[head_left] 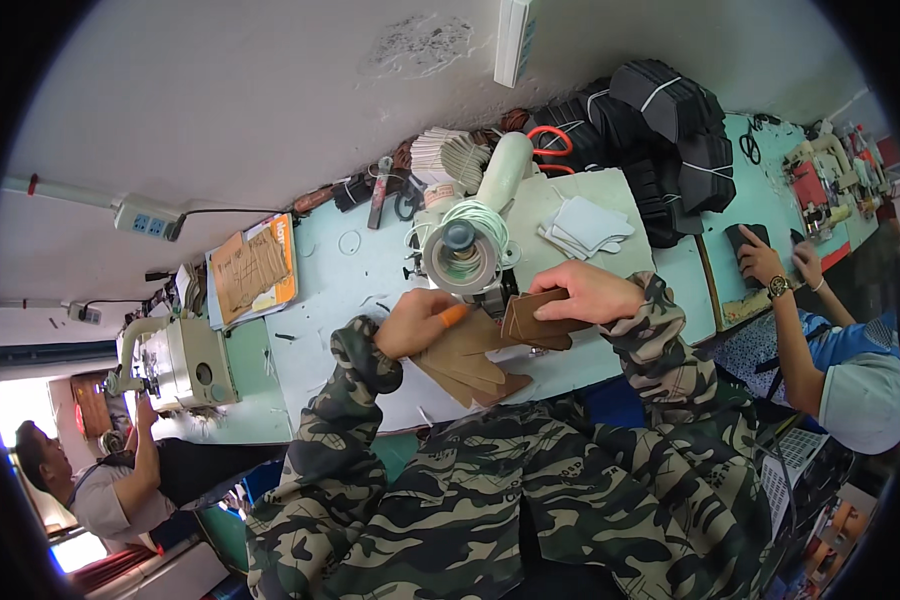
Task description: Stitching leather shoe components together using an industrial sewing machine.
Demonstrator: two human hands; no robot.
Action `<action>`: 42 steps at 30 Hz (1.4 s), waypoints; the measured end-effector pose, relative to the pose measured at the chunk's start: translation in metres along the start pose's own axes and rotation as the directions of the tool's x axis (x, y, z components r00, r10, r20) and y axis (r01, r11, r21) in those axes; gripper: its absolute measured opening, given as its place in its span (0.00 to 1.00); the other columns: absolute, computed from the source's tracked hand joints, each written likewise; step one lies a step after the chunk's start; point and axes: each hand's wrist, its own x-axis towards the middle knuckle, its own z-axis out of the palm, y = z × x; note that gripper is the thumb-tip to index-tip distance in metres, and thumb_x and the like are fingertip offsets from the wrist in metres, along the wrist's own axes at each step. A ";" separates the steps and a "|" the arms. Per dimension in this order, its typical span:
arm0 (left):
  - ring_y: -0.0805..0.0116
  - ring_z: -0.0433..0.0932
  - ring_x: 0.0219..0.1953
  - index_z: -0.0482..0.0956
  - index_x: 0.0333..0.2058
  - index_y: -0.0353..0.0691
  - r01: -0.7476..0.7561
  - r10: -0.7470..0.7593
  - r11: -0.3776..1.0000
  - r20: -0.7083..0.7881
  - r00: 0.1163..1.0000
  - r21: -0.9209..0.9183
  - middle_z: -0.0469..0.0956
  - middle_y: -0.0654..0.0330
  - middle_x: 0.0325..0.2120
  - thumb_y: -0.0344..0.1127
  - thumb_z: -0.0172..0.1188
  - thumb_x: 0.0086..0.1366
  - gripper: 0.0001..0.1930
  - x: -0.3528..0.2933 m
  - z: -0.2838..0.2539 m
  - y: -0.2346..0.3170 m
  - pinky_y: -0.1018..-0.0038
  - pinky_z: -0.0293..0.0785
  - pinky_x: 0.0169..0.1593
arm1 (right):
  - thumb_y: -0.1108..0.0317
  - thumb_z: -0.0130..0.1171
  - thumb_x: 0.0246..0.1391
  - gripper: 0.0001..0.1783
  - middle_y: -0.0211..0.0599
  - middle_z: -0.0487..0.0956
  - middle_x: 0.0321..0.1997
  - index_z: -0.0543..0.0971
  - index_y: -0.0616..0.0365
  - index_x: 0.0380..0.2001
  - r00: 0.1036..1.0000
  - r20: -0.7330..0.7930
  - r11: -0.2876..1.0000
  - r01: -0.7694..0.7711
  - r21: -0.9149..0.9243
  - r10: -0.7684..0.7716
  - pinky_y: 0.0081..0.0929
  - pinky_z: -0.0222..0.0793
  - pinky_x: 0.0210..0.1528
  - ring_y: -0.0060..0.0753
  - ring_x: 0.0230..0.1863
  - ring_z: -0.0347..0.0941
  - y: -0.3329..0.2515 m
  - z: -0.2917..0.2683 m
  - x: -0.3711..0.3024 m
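One right hand, angled inward at the wrist, had thumb and fingers clamped on flat dark-brown pieces. The left hand, an orange wrap on one digit, lay on matte tan pieces fanned over the pale table; fingertips partly hidden, closure could not be told. Beyond stood a rounded sewing machine, its needle area obscured.

From here I'm seeing brown pieces, green-black-beige camouflage sleeves, an orange finger wrap, black bundles and a pale blue-green tabletop.
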 end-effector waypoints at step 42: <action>0.68 0.78 0.26 0.83 0.33 0.34 0.036 -0.037 0.999 -0.005 0.999 -0.026 0.80 0.53 0.23 0.41 0.65 0.61 0.14 -0.004 -0.003 -0.009 0.70 0.74 0.33 | 0.65 0.62 0.51 0.16 0.43 0.81 0.35 0.79 0.65 0.40 0.995 -0.094 0.987 -0.033 -0.159 0.018 0.30 0.71 0.40 0.37 0.36 0.77 0.005 -0.003 -0.008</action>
